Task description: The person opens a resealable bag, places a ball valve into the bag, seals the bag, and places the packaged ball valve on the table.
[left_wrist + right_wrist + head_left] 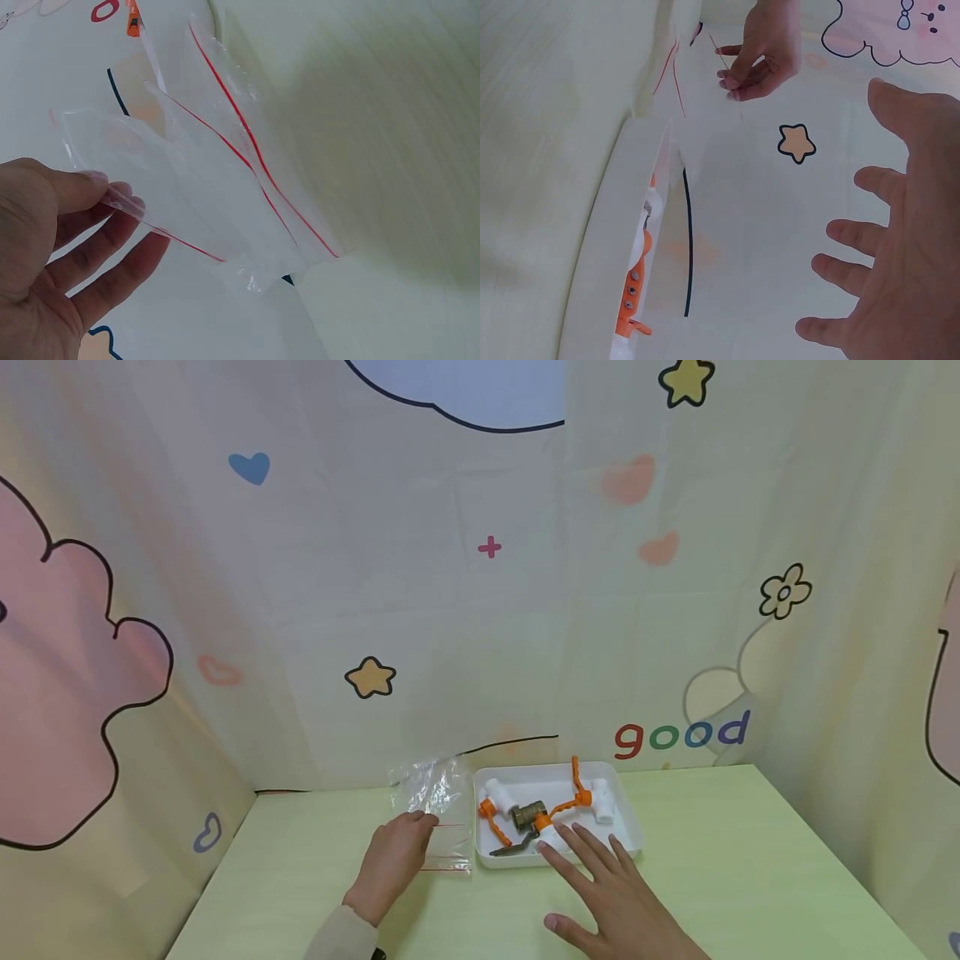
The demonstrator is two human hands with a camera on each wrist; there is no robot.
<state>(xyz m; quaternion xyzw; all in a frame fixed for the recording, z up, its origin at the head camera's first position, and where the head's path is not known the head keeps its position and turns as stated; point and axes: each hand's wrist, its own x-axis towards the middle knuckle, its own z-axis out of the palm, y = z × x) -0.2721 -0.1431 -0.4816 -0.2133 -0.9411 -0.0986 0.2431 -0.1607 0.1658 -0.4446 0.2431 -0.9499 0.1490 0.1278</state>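
A clear zip-lock bag (202,172) with red seal lines hangs from my left hand (52,240), whose thumb and fingertips pinch its upper edge. In the head view the left hand is left of the white tray (517,862), and the bag reaches up behind it. My right hand (615,902) has its fingers spread and holds nothing. It hovers near the front of the tray, and its fingertips overlap the rim in the head view. In the tray lie several white fittings with orange handles (582,798), a brass threaded fitting (529,815) and a dark slim metal piece (514,844).
The tray stands on a pale green table (720,860) near its back edge. Behind it hangs a printed curtain (420,568), which also closes off both sides.
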